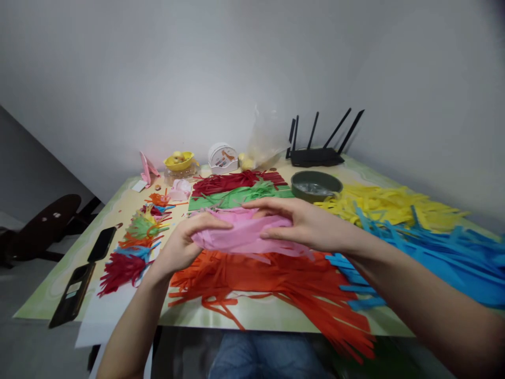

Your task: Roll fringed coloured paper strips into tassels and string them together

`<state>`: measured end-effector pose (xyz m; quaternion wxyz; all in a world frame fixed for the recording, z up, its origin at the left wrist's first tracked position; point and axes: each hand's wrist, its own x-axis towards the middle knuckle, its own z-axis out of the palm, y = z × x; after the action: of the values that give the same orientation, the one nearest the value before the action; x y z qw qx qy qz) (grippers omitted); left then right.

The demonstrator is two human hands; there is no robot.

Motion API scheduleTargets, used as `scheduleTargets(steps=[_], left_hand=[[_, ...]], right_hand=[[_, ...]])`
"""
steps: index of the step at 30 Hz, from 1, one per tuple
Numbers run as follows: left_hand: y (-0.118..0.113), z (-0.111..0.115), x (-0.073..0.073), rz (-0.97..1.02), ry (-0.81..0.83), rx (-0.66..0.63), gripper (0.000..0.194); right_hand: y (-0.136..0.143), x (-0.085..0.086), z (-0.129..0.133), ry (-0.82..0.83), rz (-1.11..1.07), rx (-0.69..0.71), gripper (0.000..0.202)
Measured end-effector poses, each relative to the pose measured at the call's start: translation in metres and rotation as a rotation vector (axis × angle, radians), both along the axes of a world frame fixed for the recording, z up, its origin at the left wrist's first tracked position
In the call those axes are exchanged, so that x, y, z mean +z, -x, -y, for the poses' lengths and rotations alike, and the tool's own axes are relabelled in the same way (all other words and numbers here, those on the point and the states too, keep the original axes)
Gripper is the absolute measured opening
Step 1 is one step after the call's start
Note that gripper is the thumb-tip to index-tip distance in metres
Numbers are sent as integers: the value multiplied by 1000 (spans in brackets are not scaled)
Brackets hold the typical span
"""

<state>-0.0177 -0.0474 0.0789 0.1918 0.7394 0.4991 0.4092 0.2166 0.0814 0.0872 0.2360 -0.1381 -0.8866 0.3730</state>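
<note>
Both hands hold a pink fringed tissue paper (pixel 236 231) above the table. My left hand (pixel 187 239) grips its left end, thumb on top and the other fingers hidden beneath. My right hand (pixel 300 218) is closed on the right part, with the thumb in front and the fingers over the far edge. Below the pink paper lies orange fringed tissue paper (pixel 252 273), its strips hanging past the table's front edge. Just beyond are green fringed paper (pixel 207 202) and dark red fringed paper (pixel 232 182).
Yellow (pixel 386 205) and blue fringed paper (pixel 437 263) spread at right. A dark green bowl (pixel 315 184) and a black router (pixel 317 157) stand behind. Small multicoloured tassels (pixel 142 226) and two phones (pixel 101 243) lie at left. A yellow dish (pixel 179 162) sits near the wall.
</note>
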Motion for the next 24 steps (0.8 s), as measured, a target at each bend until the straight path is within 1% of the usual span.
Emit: scheduleTargets(steps=[2, 3, 5, 7, 8, 9, 10, 11, 12, 13, 14, 16, 17, 19, 20, 22, 24], left_hand=[[5, 2, 3, -14, 34, -2, 27], [10, 4, 6, -39, 86, -20, 31], [19, 7, 14, -128, 247, -113, 47], [24, 8, 21, -217, 379, -214, 70], [23, 7, 22, -242, 403, -220, 79], [19, 5, 23, -245, 394, -185, 82], [14, 1, 22, -231, 363, -121, 77], [7, -4, 20, -218, 336, -50, 64], [0, -8, 18, -214, 321, 7, 46], [-7, -13, 16, -214, 317, 44, 31], [-12, -17, 13, -218, 319, 63, 28], [-18, -23, 11, -231, 323, 65, 35], [-19, -24, 10, -233, 313, 61, 34], [-17, -24, 12, -224, 292, 61, 28], [-16, -24, 13, -209, 304, 58, 23], [-13, -22, 17, -179, 355, 47, 16], [-11, -21, 21, -198, 384, 42, 16]], right_hand=[[0, 0, -1, -6, 51, -1, 42], [0, 0, -1, -15, 70, -10, 39], [1, 0, 1, -48, 97, -50, 35], [3, 0, 4, -91, 123, -97, 34], [4, -1, 6, -114, 135, -114, 35], [5, -1, 9, -137, 145, -124, 35], [7, -1, 11, -158, 152, -126, 36], [8, -2, 12, -174, 155, -123, 36], [9, -1, 13, -187, 157, -119, 37], [10, -1, 13, -196, 156, -117, 37], [10, 0, 13, -202, 154, -120, 38], [9, 2, 10, -201, 162, -116, 36], [9, 3, 9, -197, 183, -102, 31], [7, 5, 5, -205, 249, -68, 15], [6, 6, 3, -218, 284, -59, 14], [6, 7, 1, -251, 326, -63, 18], [6, 6, 1, -270, 321, -65, 16]])
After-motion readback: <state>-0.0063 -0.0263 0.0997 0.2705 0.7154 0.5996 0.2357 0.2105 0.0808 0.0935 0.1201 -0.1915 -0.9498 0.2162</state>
